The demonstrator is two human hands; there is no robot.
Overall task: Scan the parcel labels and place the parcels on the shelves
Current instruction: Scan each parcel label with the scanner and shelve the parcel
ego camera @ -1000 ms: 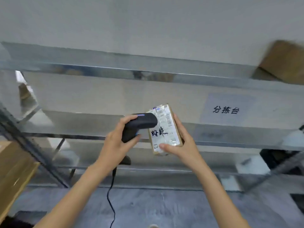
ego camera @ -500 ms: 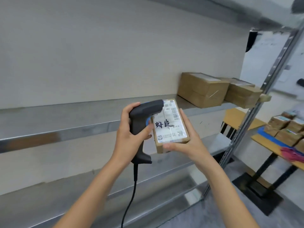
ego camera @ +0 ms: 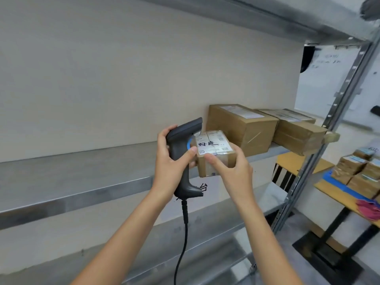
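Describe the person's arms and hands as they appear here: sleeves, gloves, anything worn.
Both forearms are bare up to the bottom frame edge, with no sleeve showing. The left hand and the right hand are bare too: no gloves, rings, watch or wristband in view. Fingernails look short and unpainted. No markings or straps show on either arm.

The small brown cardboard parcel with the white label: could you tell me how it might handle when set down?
The small brown cardboard parcel probably stays stiff: its edges look square. Likely light, since the right hand holds it alone. Its flat faces shouldn't roll.
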